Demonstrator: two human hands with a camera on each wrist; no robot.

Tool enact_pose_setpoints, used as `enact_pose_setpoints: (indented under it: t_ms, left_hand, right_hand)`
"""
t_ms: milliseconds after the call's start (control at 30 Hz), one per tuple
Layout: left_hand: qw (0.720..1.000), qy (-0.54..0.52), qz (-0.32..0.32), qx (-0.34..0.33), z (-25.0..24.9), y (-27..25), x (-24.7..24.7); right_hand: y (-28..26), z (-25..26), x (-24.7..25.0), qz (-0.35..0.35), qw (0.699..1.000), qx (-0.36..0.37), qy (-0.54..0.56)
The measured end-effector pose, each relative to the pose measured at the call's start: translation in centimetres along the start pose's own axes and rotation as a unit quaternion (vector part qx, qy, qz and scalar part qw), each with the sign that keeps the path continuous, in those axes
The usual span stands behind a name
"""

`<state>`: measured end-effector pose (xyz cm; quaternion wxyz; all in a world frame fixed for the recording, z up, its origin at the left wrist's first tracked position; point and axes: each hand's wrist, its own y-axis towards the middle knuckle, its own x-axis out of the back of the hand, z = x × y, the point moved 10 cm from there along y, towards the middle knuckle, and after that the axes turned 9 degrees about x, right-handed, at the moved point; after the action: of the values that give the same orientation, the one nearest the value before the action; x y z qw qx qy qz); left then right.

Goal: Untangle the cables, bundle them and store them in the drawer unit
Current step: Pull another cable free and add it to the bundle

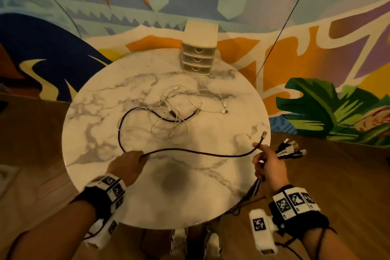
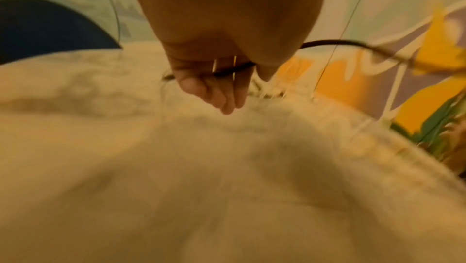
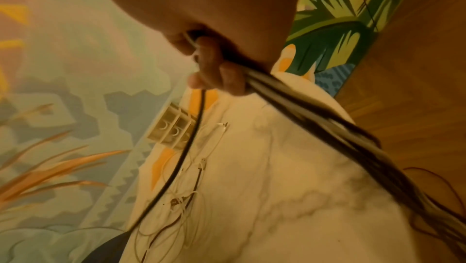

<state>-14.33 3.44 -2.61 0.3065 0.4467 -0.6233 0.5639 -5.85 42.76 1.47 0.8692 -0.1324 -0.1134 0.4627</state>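
Both hands had the black cable (image 1: 190,151): left hand (image 1: 126,167) curled round its middle, right hand (image 1: 269,167) pinching it just short of the plug (image 1: 264,134), while also clutching a bunch of dark cables (image 1: 289,150) that trailed off the table (image 1: 232,186) edge. Between the grips the cable hung in a shallow sag, running left to right in front of the white tangle (image 1: 179,112). From the left hand it looped back and dove into that tangle, so I reckon the free end sat nearer the right hand and the stuck part lay beyond the left. Drawer unit (image 1: 198,57) stood behind the tangle, drawers closed.
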Motion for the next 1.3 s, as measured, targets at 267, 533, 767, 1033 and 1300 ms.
enact_pose_setpoints:
  t_ms: [267,533,767,1033,1300]
  left_hand:
    - [0.977,0.175,-0.034,-0.114,-15.1,-6.8,3.3]
    - [0.99,0.053,0.012,-0.133,-19.9,-6.4,3.9]
    - [0.994,-0.039,0.097,0.036,-6.0,-0.4,0.3]
    - [0.993,0.052,-0.079,0.077,-4.2,-0.1,8.2]
    - [0.984,0.128,-0.114,-0.044,-17.6,-6.0,9.6]
  right_hand:
    - [-2.7,7.1,-5.8,0.048,0.965,0.241,-0.095]
    - [-3.0,4.1,-10.5,0.245,0.927,0.135,-0.25]
    - [1.3,6.9,-4.2,0.113,0.967,0.14,-0.179]
    - [0.9,7.7,-4.2,0.088,0.971,0.18,-0.131]
    - [-4.0,5.5,-14.2,0.281,0.907,0.172,-0.261]
